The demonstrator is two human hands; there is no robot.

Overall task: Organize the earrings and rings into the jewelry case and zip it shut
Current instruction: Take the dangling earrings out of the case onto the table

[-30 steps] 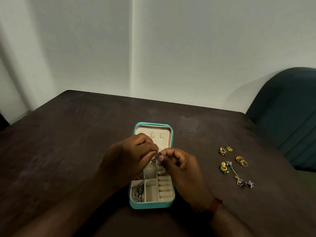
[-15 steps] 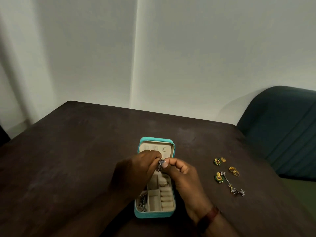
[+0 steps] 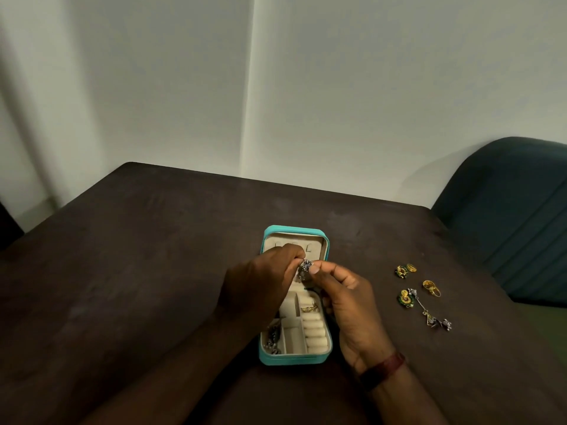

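Dark brown table (image 3: pixel 129 271), plain white wall (image 3: pixel 337 87) behind, dark teal upholstered chair (image 3: pixel 515 216) at right, dim light

The left hand (image 3: pixel 260 286) and the long left forearm (image 3: pixel 171 372), which runs off toward seven o'clock, are bare to the frame's edge; the right hand (image 3: pixel 352 311) and right forearm (image 3: pixel 408 403), at five o'clock, are bare too; a broad, smooth, dark reddish-brown wristband (image 3: pixel 386 368) wraps the right wrist, and its stretch toward seven o'clock looks darker, almost black; whether it is a watch strap or a bracelet cannot be told; a short, pale thumbnail shows at the right hand's eleven o'clock tip.
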